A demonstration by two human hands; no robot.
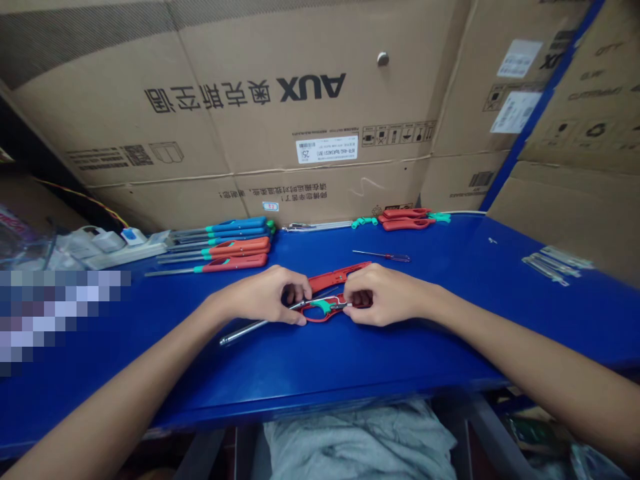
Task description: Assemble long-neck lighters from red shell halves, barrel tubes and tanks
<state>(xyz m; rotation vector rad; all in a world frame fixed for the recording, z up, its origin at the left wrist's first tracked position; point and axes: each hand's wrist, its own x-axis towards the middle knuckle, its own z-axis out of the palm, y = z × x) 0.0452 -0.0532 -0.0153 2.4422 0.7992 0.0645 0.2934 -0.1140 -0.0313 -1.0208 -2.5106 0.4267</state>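
On the blue table, my left hand [274, 295] is closed around the metal tube [246, 331] where it meets a red lighter half-shell [319, 319]. The tube points down to the left. A green trigger [321, 307] and a white wire [327, 298] show inside the shell. My right hand [379, 295] pinches the shell's right end, with fingertips at the inner parts; what exactly they hold is partly hidden. Just behind, a second red shell half [336, 277] lies between the two hands, its right end near my right hand.
Assembled lighters [235, 262] and a power strip [130, 252] lie at the left. Behind are metal rods [320, 227], green parts [364, 222] and red shells [406, 224]. A screwdriver [383, 255] and metal strips [550, 267] lie right. Cardboard [210, 133] stands behind.
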